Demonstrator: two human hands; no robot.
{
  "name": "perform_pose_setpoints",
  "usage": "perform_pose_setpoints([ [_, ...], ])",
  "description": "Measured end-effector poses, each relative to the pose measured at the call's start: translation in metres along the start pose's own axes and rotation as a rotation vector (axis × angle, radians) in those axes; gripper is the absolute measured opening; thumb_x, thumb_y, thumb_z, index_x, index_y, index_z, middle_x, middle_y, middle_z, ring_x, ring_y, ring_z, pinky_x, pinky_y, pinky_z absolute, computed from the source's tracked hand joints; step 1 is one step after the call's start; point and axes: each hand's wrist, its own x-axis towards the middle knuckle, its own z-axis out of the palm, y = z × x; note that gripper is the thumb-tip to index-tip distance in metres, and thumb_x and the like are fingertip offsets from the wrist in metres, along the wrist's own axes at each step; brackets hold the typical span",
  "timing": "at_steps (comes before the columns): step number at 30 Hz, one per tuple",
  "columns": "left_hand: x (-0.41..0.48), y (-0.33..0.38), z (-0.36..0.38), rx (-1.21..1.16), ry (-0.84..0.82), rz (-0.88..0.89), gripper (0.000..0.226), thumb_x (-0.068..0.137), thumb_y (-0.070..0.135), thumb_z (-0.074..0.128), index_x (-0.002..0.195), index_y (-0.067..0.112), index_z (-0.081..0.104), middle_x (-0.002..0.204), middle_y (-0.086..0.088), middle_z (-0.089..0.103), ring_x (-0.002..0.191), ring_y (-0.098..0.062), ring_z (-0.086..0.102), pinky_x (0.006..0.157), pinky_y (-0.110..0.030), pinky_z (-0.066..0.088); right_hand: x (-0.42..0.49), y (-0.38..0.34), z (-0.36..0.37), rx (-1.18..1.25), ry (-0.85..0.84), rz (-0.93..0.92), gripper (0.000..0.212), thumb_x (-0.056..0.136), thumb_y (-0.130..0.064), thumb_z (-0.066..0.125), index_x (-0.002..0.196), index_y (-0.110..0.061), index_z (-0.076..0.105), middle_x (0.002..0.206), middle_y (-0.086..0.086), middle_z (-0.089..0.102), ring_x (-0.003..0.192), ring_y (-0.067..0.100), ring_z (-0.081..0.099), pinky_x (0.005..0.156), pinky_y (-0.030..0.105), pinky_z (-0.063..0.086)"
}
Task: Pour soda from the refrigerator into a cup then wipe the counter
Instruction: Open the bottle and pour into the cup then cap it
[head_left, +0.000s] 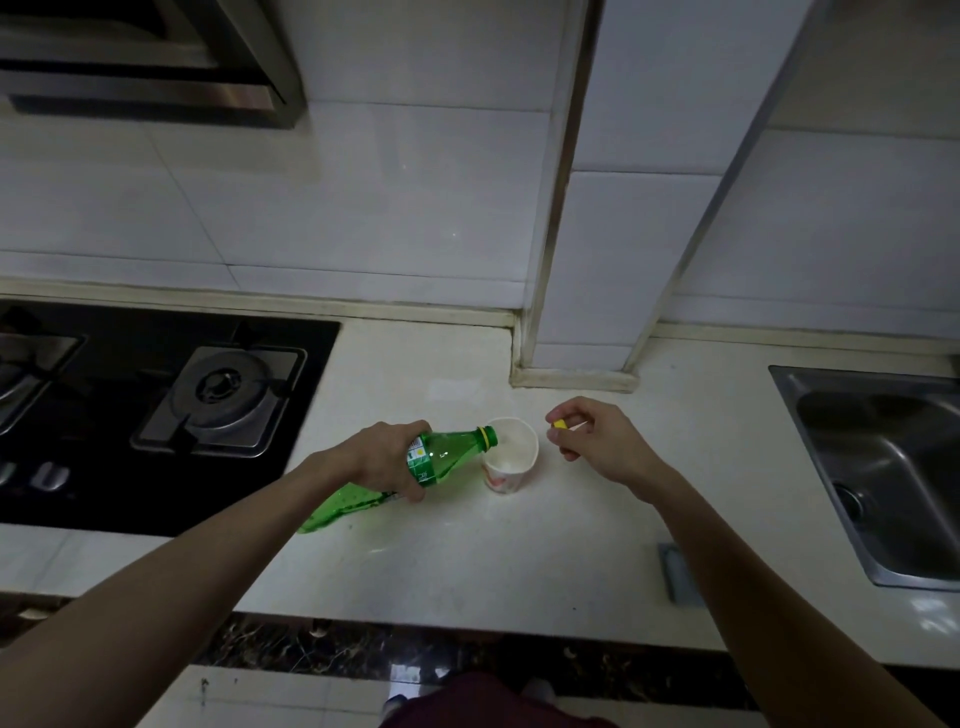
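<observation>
A green plastic soda bottle (447, 457) is tipped nearly level, its open neck over the rim of a white paper cup (511, 454) standing on the pale counter (467, 561). My left hand (387, 457) grips the bottle around its label. Pale liquid shows inside the cup. To the right of the cup, my right hand (597, 441) hovers above the counter and pinches the small yellow bottle cap (559, 424) between thumb and fingers.
A black gas hob (156, 415) with metal burners lies at the left. A steel sink (883, 467) is set into the counter at the right. A tiled column (576, 312) rises behind the cup. A small grey object (678, 574) lies near the sink's front corner.
</observation>
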Motion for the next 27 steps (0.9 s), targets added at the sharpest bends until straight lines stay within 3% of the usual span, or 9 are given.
perform_pose_setpoints([
  [19,-0.004,-0.0004,-0.0037,0.025,0.014,-0.022,0.062,0.064,0.036,0.081,0.116,0.024,0.049,0.097,-0.001,0.063,0.086,-0.025,0.059,0.074,-0.033,0.049,-0.0071,0.009,-0.0034,0.055,0.024,0.007,0.012,0.085,-0.015,0.072,0.096,-0.016,0.068,0.086,0.004,0.067,0.063,0.014,0.064,0.072,0.031,0.056],
  [27,-0.007,0.0035,-0.0041,-0.097,0.084,0.018,0.066,0.067,0.031,0.082,0.123,0.025,0.047,0.099,-0.003,0.064,0.087,-0.025,0.061,0.073,-0.033,0.049,-0.0072,0.0013,-0.0023,0.09,0.037,-0.021,0.015,0.089,-0.021,0.066,0.104,-0.022,0.068,0.097,0.001,0.067,0.075,0.018,0.069,0.08,0.031,0.055],
])
